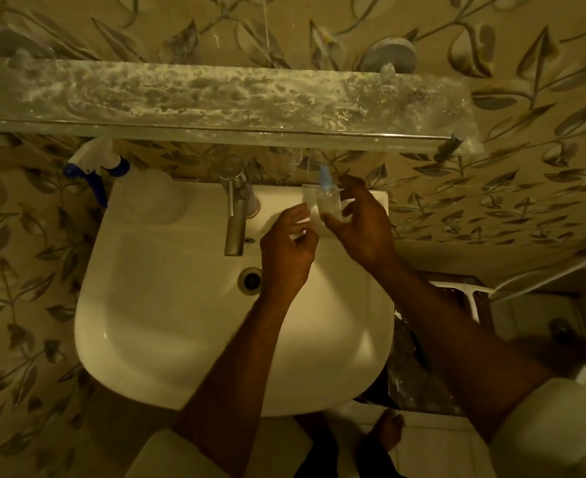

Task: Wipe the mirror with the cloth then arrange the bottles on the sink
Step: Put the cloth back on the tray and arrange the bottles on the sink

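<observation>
A: White ceramic sink (153, 326), seen from above. Both hands over its back rim, right of the tap (236, 215).

B: Left hand (286, 253) state?

A: Fingers curled in, narrow, pinched round something small and pale. Object too blurred to identify; cannot tell whether it is a cap or a second bottle.

B: Right hand (360, 225)?

A: Fingers spread and curved around a small clear bottle (327, 201) with a light blue pointed top. Fingertips at the bottle's sides; contact looks likely but firm grasp not confirmed, so I cannot tell.

B: Position of that bottle?

A: Upright on the sink's back rim, towards the back right corner, between the two hands and just right of the tap base.

B: Other bottles?

A: One spray bottle (102, 167), white trigger head with blue nozzle and blue trigger, at the sink's back left corner, partly under the glass shelf (215, 98). Its body is pale against the ceramic, outline hard to read.

B: Shelf condition?

A: Glass heavily marked with whitish residue along its length; metal rail at its front edge.

B: Cloth, mirror?

A: Neither identified in this view.
</observation>
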